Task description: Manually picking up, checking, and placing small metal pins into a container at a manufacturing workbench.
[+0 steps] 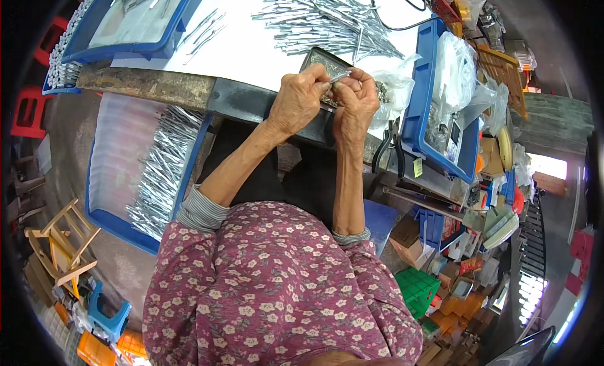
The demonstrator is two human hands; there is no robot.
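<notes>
**A small silvery piece pinched between two hands at the table's edge**

We find a small silvery piece (340,76) at the centre of the work, raised just above the near edge of the table (151,84). The left hand (301,96) has its grip closed on one end, thumb against the fingers, and the right hand (356,100) pinches close to the other end. The fingers hide much of the piece, so we cannot tell its full shape.

Just behind and partly beneath the hands we see a dark shallow tray (333,56) holding tiny metallic bits. Beyond it, a loose heap of slim silver rods (327,23) spreads over a white sheet (242,48), with a smaller cluster of rods (204,31) off to the left. A black cable (402,29) curves past the heap's right side.

To the right of the hands we make out a crumpled clear bag (397,84), then a blue bin (415,108) filled with plastic bags. A black-handled tool (400,153) hangs over the edge near that bin.

Lower left, below the table's top, we see a large blue tray (123,230) with many more silver rods (160,171) along its right side. Farther out stand a blue stool (108,312) and a green crate (418,290).
</notes>
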